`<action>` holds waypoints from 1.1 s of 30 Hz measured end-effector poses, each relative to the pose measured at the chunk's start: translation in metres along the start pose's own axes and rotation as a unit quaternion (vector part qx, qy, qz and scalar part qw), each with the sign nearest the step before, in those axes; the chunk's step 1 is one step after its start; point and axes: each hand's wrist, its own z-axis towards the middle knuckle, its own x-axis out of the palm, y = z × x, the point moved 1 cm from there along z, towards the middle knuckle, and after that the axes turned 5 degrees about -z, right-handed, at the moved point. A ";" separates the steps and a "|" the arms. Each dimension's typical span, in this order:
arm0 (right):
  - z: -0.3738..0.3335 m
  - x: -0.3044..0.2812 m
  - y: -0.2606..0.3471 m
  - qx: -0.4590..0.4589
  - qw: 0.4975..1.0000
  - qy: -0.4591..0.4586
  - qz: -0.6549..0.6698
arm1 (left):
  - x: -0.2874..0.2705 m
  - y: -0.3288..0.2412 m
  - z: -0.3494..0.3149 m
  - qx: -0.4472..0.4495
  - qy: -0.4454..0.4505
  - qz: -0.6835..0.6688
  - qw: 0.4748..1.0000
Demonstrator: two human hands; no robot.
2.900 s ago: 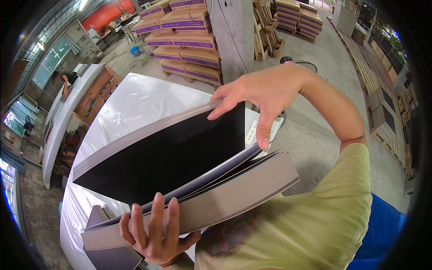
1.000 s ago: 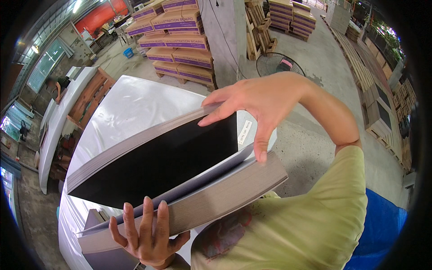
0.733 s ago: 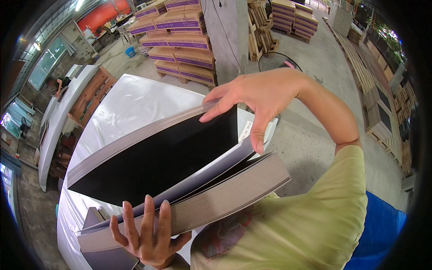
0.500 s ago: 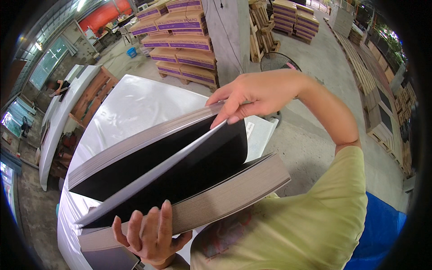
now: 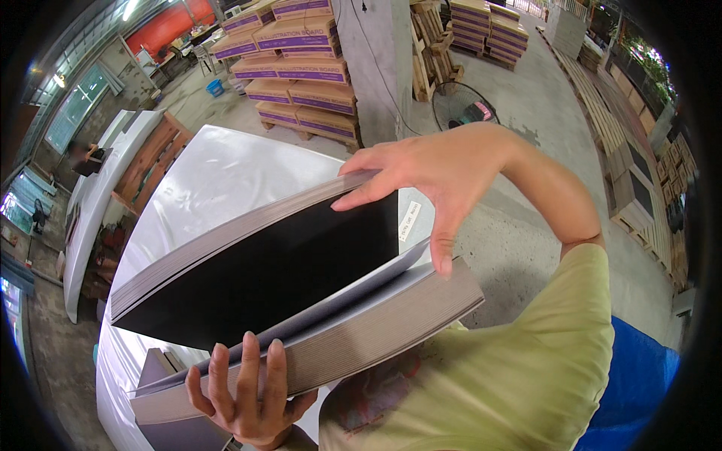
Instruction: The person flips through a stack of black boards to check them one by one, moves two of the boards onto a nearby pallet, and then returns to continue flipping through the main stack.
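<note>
Two thick stacks of boards with grey edges stand tilted on edge before me, parted by a gap. My left hand [image 5: 248,391] has its fingers across the edges of the near board stack [image 5: 376,327], at its lower left end. The far board stack [image 5: 248,225] turns a black face toward me. My right hand [image 5: 429,177] spans the gap at the upper right, its fingers straddling the far stack's top edge. Its thumb reaches down to the near stack's corner. One loose board [image 5: 361,282] leans just off the near stack, a narrow slit behind it.
A white-covered table [image 5: 233,169] lies beneath the stacks, with a labelled sheet [image 5: 414,222] at its right. Beyond are cartons on a pallet [image 5: 308,83], a concrete pillar [image 5: 376,68] and a floor fan [image 5: 462,105]. Another person [image 5: 86,158] is at a far-left table.
The board raised in the gap has swung toward me onto the near stack. My right thumb has moved down and away from the fingers, which stay on the far stack.
</note>
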 end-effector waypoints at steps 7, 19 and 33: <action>0.005 -0.005 -0.003 0.037 0.997 0.058 0.046 | -0.003 0.000 0.001 0.012 0.012 0.004 1.000; 0.006 -0.007 -0.013 -0.020 0.985 0.060 0.161 | 0.004 0.003 -0.008 0.021 -0.023 -0.001 1.000; 0.005 -0.005 -0.004 0.022 0.998 0.049 0.033 | 0.001 0.001 -0.002 -0.001 -0.008 -0.030 1.000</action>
